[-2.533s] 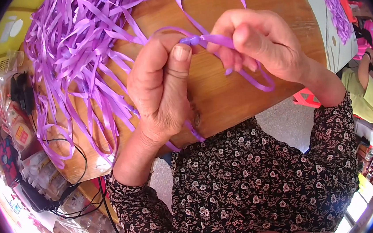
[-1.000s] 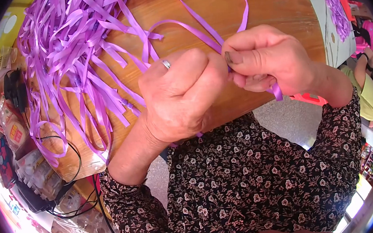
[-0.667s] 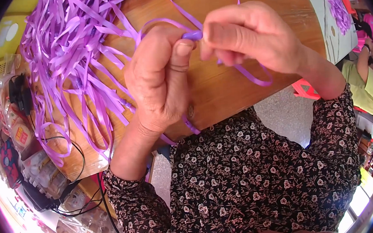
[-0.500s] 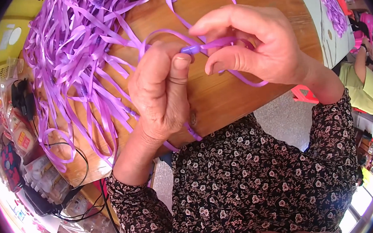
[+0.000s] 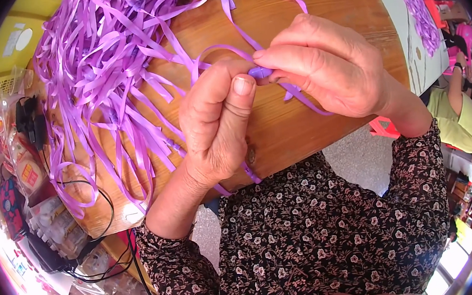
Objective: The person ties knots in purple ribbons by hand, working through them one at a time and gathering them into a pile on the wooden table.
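Between my two hands is a small purple plastic clasp [image 5: 261,72] on a looped purple ribbon [image 5: 217,47]. My left hand [image 5: 215,121] is closed on one side of the clasp, its thumb lying against the curled forefinger. From the other side my right hand [image 5: 327,63] pinches the clasp's end between fingertips and thumb; the thumb is mostly hidden. The ribbon arches over my left hand, and another length [image 5: 311,100] hangs beneath my right hand. A big heap of purple ribbons [image 5: 109,40] with similar clasps lies on the wooden table [image 5: 303,141] to the left.
A yellow basket [image 5: 1,61] stands at the far left. Below it are plastic bags of small goods [image 5: 54,219] and black cables [image 5: 98,272]. At the right, more purple ribbons [image 5: 419,13] lie on a white table [image 5: 419,64]. Another person [image 5: 458,117] sits beyond it.
My right hand's fingers have closed in from a spread pose onto the clasp. Both hands and the clasp have shifted slightly rightward in the picture.
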Motion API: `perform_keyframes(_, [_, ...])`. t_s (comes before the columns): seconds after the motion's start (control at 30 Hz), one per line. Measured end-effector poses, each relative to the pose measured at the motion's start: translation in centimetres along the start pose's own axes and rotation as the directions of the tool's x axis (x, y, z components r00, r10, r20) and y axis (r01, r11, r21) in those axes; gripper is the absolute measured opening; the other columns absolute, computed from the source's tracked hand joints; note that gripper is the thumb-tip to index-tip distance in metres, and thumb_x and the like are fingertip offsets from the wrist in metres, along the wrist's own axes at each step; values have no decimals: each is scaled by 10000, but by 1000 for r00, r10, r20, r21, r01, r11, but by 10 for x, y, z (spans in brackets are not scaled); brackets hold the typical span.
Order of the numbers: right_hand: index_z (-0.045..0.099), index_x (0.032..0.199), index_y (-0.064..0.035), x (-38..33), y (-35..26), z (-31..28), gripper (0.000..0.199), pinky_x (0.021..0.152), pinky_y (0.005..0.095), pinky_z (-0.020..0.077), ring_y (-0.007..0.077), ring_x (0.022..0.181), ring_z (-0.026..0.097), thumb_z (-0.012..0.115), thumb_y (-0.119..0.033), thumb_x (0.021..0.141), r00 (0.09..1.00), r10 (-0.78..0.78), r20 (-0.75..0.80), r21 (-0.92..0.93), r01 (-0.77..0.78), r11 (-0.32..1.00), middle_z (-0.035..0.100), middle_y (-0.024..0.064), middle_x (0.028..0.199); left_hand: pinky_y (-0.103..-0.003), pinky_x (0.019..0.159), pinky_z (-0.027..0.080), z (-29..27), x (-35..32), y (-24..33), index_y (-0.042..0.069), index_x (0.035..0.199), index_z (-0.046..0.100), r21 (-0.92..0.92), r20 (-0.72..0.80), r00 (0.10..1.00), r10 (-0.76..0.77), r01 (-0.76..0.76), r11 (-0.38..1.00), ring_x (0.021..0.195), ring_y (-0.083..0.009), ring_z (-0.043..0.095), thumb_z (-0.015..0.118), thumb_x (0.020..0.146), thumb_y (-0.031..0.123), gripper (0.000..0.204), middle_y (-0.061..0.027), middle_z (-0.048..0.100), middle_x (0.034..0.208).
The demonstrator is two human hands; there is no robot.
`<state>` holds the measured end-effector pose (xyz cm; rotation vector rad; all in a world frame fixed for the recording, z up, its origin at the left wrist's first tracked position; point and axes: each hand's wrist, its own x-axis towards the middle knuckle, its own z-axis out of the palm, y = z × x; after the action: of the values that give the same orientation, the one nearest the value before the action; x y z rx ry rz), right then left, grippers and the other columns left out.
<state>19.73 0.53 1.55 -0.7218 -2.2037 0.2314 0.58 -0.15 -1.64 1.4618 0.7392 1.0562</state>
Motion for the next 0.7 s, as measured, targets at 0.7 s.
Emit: perform_keyframes(0.7, [577, 876, 68, -9, 2, -5, 311, 451, 294, 415, 222, 572, 523, 724, -25, 618, 982, -150, 118, -193, 171, 966, 537, 115, 720, -244, 663, 430, 7, -2, -2, -2, 906, 582, -41, 65, 996, -69, 71, 997, 708, -125, 520, 511, 917, 37, 82, -35, 560, 769])
